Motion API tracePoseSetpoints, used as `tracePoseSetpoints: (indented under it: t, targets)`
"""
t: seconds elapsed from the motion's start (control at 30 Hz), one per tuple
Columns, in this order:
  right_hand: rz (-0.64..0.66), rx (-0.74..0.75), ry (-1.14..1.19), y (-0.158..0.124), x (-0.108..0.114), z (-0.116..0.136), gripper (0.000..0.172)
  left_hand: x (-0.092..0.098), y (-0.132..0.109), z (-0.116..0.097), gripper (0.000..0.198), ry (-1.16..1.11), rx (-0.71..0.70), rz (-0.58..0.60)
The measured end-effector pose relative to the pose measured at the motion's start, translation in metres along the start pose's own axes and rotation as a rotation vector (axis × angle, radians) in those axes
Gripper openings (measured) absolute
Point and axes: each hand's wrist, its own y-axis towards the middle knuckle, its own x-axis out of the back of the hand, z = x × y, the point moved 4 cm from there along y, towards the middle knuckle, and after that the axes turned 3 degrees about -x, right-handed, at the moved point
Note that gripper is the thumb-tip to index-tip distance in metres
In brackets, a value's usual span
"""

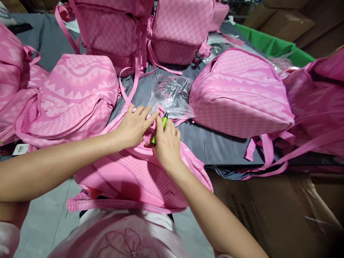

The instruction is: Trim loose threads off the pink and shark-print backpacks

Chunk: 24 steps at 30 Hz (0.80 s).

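A pink backpack [139,175] leans against the table edge in front of me, its dotted mesh back panel facing up. My left hand [133,126] lies over its top edge, fingers bent around the fabric near the straps. My right hand [168,142] is closed around a bright green pen-shaped tool [159,133] with dark ends, close to the backpack's top. The fingertips of both hands nearly meet there, and part of what they touch is hidden. Just beyond them lies a clear plastic bag [172,94] with small dark metallic pieces inside.
Patterned pink backpacks stand left [77,86], right [239,93] and at the back [182,25] on the grey cloth-covered table [212,147]. Loose straps [267,152] hang over the table edge. Cardboard boxes [268,208] sit below right. A green cloth bin [276,43] is at the back right.
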Motion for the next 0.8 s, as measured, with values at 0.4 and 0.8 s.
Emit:
tracePoseSetpoints:
  t: [0.4,0.8]
  targets:
    - [-0.082,0.252,0.448,-0.033,0.059,-0.036,0.052,0.008,-0.004,0.01,0.094,-0.014,0.126,0.057]
    - [0.515,0.156,0.648,0.004,0.043,-0.015,0.025,0.007,-0.001,0.012,0.085,-0.016,0.099,0.08]
